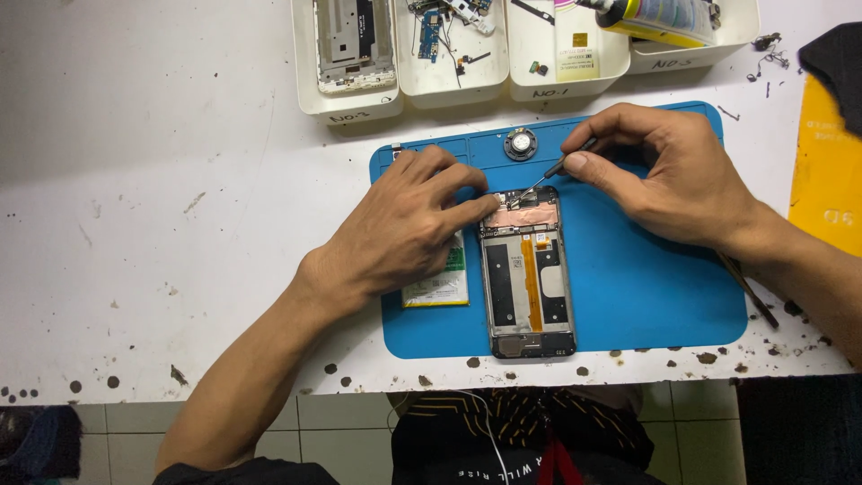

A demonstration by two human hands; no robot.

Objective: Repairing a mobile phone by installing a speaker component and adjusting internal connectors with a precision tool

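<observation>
While left hand (409,224) steadies opened phone (527,269), right hand (669,175) fingers pinch screwdriver (555,171); battery (440,283) beside.

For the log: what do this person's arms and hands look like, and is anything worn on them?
Both forearms are bare up to the frame edges. The left hand and right hand wear no gloves, and no rings, watch or wristband show. Fingernails are short and unpainted. A strip of dark fabric, possibly a sleeve, shows near the left elbow at the bottom edge. No markings visible.

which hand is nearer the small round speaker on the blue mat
Right. The right hand sits just right of the round speaker, holding a screwdriver. The left hand lies farther, below-left.
</observation>
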